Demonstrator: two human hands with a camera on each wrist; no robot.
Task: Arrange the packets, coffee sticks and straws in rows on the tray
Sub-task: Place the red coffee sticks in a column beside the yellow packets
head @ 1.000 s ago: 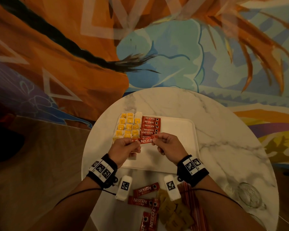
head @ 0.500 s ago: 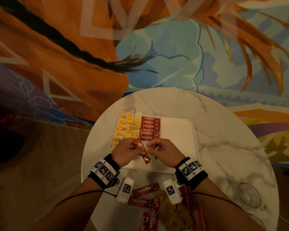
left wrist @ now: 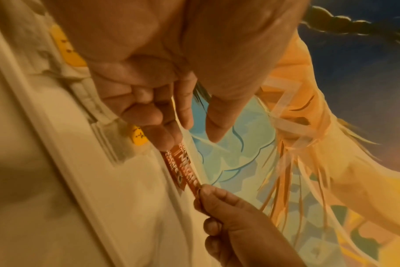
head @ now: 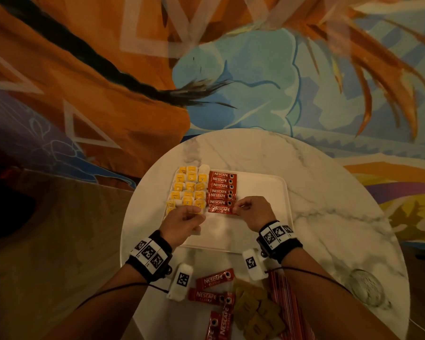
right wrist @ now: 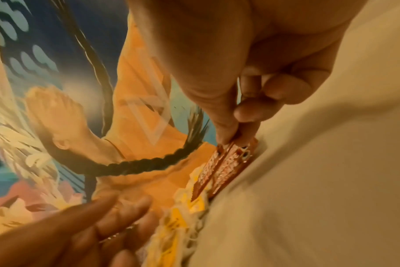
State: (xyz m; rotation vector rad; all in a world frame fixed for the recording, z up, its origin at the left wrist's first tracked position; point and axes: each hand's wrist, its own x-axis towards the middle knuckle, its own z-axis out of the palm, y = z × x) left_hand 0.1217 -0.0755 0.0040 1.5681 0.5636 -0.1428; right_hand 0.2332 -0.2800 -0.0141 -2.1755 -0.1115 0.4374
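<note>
My right hand (head: 253, 212) pinched a coffee stick (head: 221, 209) at the near end of the red row on the tray (head: 263, 217); my left hand (head: 182, 223) steadied its other end, grip unclear. Next, I judged: release, fetch another from the worktop (head: 329, 217).

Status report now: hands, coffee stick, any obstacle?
Right hand pinches coffee stick end, at tray row's near end. Left hand beside it, grip unclear. No obstacle seen.
</note>
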